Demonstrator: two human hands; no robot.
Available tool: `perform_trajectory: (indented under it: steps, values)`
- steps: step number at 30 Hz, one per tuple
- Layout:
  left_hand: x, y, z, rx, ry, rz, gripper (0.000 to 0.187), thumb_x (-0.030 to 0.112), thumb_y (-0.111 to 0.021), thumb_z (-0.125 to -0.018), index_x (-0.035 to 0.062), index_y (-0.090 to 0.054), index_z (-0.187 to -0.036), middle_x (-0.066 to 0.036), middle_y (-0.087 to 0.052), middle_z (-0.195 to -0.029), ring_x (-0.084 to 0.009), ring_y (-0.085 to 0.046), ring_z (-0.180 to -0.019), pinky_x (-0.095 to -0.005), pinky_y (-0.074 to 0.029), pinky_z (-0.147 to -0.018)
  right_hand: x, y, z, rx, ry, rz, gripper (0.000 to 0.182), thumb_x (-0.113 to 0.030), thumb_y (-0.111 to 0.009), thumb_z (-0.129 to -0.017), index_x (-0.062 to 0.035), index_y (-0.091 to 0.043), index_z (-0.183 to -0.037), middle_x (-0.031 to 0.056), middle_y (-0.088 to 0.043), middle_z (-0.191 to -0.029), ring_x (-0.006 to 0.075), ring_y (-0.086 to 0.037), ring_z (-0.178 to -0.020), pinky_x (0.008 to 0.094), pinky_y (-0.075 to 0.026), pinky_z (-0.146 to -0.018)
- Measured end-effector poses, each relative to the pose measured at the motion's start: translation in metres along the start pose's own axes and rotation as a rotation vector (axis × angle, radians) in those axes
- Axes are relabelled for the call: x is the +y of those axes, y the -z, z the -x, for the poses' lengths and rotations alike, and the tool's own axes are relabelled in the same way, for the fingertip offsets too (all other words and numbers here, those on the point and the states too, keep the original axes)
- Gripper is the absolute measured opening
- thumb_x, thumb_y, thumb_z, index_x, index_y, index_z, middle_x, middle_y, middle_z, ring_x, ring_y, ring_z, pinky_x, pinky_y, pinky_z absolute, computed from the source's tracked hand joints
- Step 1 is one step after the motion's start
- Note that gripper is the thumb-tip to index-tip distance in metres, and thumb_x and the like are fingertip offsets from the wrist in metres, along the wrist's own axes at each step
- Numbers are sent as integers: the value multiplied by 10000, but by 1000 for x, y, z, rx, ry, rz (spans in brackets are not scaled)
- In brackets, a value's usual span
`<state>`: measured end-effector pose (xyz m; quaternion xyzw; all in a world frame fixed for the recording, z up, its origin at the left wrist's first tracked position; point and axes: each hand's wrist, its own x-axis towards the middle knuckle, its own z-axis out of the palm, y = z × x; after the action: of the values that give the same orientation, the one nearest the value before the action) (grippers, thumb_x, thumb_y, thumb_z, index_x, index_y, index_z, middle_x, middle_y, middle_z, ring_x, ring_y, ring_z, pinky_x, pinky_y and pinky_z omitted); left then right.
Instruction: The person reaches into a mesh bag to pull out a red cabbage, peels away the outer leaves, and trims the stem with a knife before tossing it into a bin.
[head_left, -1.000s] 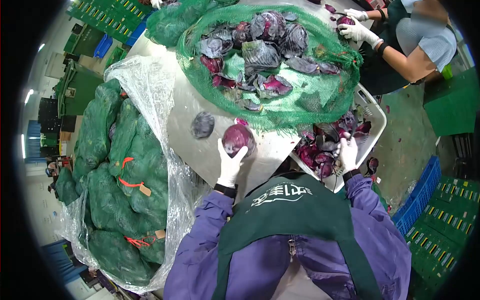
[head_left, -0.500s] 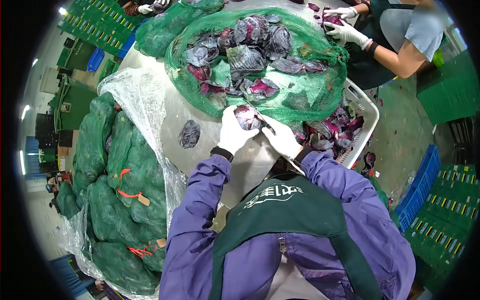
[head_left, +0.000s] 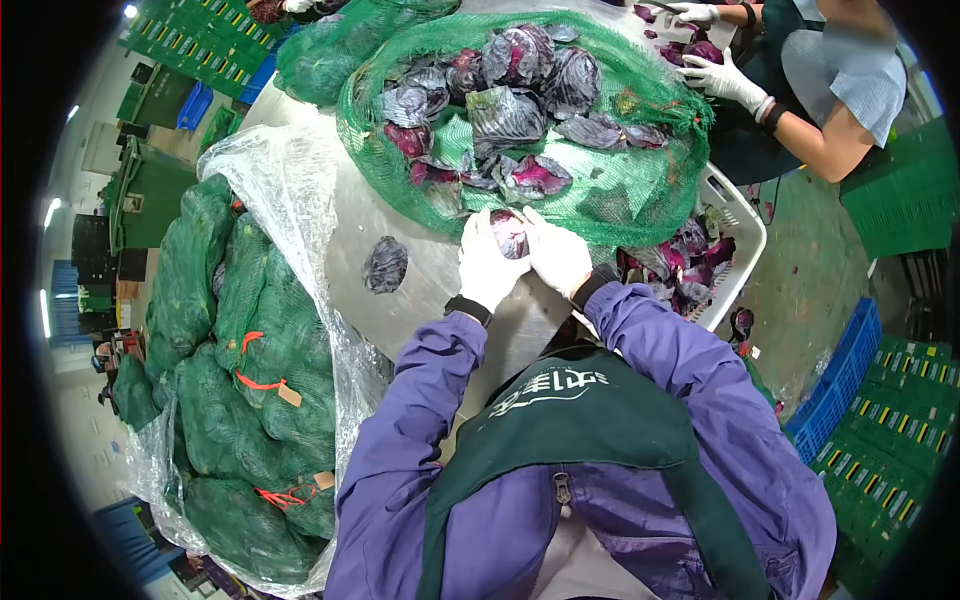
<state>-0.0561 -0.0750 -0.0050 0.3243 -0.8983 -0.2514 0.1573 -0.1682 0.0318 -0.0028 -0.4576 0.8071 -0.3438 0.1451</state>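
Observation:
My left hand (head_left: 487,265), in a white glove, is closed around the left side of a red cabbage (head_left: 510,235) with pale and purple leaves. On its right side, my gloved right hand (head_left: 556,255) presses against the cabbage with curled fingers. The knife that showed in this hand earlier is mostly hidden by the fingers now. Just beyond my hands, a green mesh bag (head_left: 390,185) lies spread, with several red cabbages (head_left: 518,55) and loose leaves on it. A dark cabbage leaf (head_left: 385,265) rests on the metal table (head_left: 350,215) to the left.
A white crate (head_left: 745,265) with purple leaf trimmings stands at the right. Filled green mesh sacks (head_left: 265,400) are stacked at the left beside clear plastic wrap (head_left: 270,170). Across the table, a co-worker's gloved hand (head_left: 725,80) touches a cabbage. Green crates (head_left: 890,430) stand lower right.
My right hand has moved up against the cabbage, and the knife blade has gone from clear view. The camera view has shifted slightly. The co-worker's hands have moved apart.

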Motion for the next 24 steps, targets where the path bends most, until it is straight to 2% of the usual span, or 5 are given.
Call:
perform_trajectory:
  steps: [5, 8, 12, 22, 24]
  values:
    - [31, 9, 13, -37, 3, -93, 1069, 395, -878, -598, -13, -330, -1421, -254, -381, -1403, -396, -382, -1311, -455, -333, -1103, 41, -3, -27, -17, -70, 89, 286, -205, -432, -937, -27, -641, -1014, 244, -668, -913, 391, -656, -853, 472, -525, -743]
    - [17, 1, 29, 27, -88, -8, 1077, 368, -896, -570, -27, -343, -1405, -244, -390, -1406, -385, -378, -1313, -449, -307, -1117, 35, 0, -6, 8, -306, -78, 340, -297, -485, -953, -17, -643, -1065, 251, -661, -989, 423, -634, -914, 452, -511, -797]
    - [-6, 16, 56, 2, 15, 448, 1046, 251, -921, -551, 7, -341, -1387, -205, -394, -1367, -345, -388, -1308, -436, -346, -1099, 28, -7, 10, 183, -236, -222, 326, -348, -546, -923, -58, -663, -1016, 216, -676, -945, 415, -639, -893, 474, -507, -792]
    - [35, 16, 89, -114, 19, 483, 1124, 254, -927, -548, 29, -304, -1455, -181, -353, -1360, -325, -397, -1286, -423, -362, -1097, 65, 2, 38, 304, -403, -199, 295, -326, -607, -901, -33, -619, -869, 205, -639, -784, 417, -614, -757, 471, -473, -668]
    - [36, 28, 79, -339, -4, 284, 1084, 309, -915, -561, 43, -348, -1446, -196, -365, -1324, -360, -397, -1273, -435, -358, -1099, 53, 7, 36, 317, -376, -294, 269, -292, -616, -899, -24, -616, -888, 208, -631, -762, 417, -612, -720, 455, -471, -633]
